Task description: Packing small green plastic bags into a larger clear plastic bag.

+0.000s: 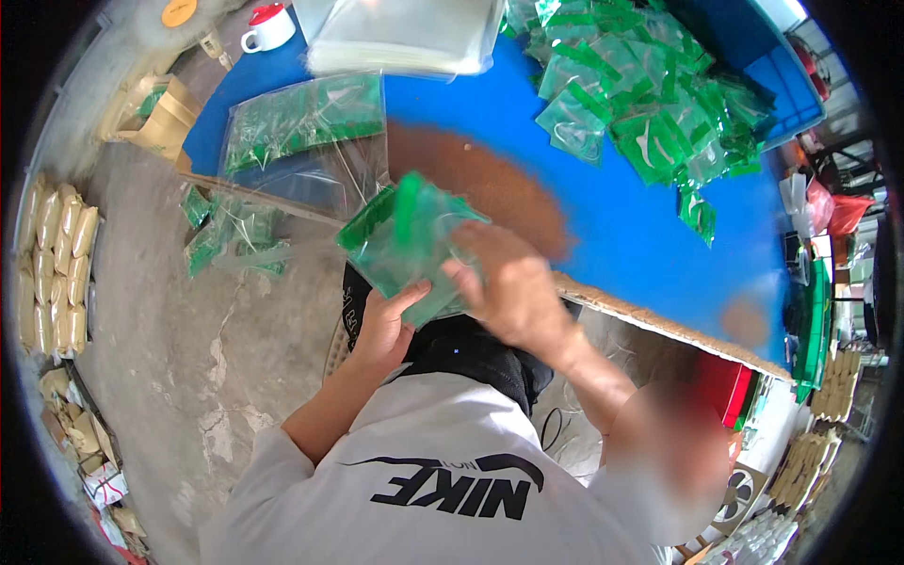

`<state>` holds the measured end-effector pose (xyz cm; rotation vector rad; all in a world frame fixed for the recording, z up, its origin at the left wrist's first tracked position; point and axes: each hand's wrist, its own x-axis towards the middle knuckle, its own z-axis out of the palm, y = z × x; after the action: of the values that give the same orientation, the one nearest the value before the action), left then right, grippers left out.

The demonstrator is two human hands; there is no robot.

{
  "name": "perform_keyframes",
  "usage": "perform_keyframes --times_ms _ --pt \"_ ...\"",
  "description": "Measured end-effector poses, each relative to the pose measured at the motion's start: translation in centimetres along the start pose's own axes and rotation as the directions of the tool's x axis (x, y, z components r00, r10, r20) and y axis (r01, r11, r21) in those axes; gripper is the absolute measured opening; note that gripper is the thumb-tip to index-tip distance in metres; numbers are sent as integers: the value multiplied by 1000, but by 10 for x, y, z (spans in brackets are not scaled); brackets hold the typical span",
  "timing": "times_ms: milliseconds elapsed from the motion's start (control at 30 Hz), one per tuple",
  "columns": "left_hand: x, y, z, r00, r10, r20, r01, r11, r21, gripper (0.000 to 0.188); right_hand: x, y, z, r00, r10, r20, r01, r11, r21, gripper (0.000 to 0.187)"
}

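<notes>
Over my lap, at the table's near edge, is a small stack of see-through plastic bags [414, 245] with green strips. My left hand [384, 325] holds the stack from below, its thumb lying on the front. Slightly blurred, my right hand [513, 282] has its fingers and thumb curled at the stack's right edge. A green strip stands up, smeared, at the top of the stack. Just beyond, a large see-through bag [311, 132] filled with green-striped bags lies on the table's left edge.
A big heap of green-striped bags [640, 94] covers the blue table's [452, 108] far right, beside a blue crate [782, 85]. At the back are large see-through sheets [400, 38] and a white mug with a red lid [270, 28]. More bags [235, 235] hang at the left edge.
</notes>
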<state>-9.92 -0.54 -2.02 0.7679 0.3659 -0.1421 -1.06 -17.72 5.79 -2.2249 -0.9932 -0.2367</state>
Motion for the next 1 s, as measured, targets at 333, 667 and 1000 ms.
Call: perform_keyframes --times_ms 333,667,1000 --pt "-4 -23 -15 985 140 101 -148 986 74 88 -9 -13 17 981 -62 181 96 978 -184 43" --pt "8 -17 -43 998 -44 49 53 982 -182 64 49 195 -21 957 266 -119 -287 789 -543 64" --pt "18 -13 -46 995 -56 80 73 971 -228 63 42 145 -18 967 -104 -233 12 931 -365 28"
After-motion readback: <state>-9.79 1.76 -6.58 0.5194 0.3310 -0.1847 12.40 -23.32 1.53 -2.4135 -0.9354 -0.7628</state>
